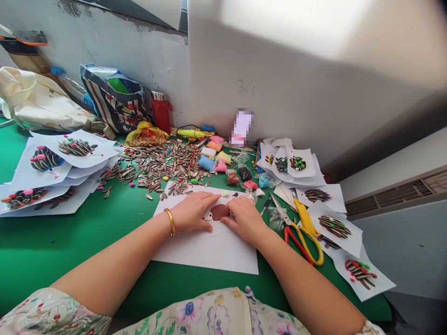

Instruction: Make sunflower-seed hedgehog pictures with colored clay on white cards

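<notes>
A white sheet of paper point(216, 253) lies in front of me, with a flat brown clay shape point(220, 212) on its upper part. My left hand point(195, 211) rests on the paper at the left of the clay, fingers apart and holding nothing. At the right edge of the clay is my right hand point(244, 217), its fingers curled and touching the brown shape; whether they grip anything is hidden. Small green and black clay bits lie just above the hands. Loose striped sunflower seeds point(164, 163) spread behind the paper.
Seed-decorated papers are stacked at the left point(80, 172) and right point(340, 223). Scissors point(302, 237) and a yellow cutter point(305, 216) lie right of my right hand. Clay packets point(207, 163), a red bottle point(161, 111), a striped bag point(111, 102) and a phone point(241, 127) are behind.
</notes>
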`<control>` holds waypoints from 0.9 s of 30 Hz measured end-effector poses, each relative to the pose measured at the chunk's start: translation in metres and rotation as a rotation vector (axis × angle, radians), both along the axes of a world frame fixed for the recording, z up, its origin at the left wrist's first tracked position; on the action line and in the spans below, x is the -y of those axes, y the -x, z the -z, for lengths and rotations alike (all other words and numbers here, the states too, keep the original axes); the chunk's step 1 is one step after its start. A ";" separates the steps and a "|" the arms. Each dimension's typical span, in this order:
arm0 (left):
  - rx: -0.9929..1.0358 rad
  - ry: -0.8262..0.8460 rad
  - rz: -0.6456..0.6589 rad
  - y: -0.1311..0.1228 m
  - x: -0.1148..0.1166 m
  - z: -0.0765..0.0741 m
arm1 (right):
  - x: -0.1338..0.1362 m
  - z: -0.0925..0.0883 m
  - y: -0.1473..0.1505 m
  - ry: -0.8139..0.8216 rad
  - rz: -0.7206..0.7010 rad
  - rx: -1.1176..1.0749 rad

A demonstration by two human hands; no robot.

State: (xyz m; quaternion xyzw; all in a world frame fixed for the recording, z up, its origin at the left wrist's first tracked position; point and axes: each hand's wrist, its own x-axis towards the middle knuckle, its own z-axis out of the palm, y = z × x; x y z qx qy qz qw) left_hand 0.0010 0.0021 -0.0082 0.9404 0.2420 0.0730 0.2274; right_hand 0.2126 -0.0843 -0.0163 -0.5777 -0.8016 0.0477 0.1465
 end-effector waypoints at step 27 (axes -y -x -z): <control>-0.047 -0.007 -0.017 0.000 0.001 -0.003 | -0.004 0.003 -0.009 0.037 0.195 0.061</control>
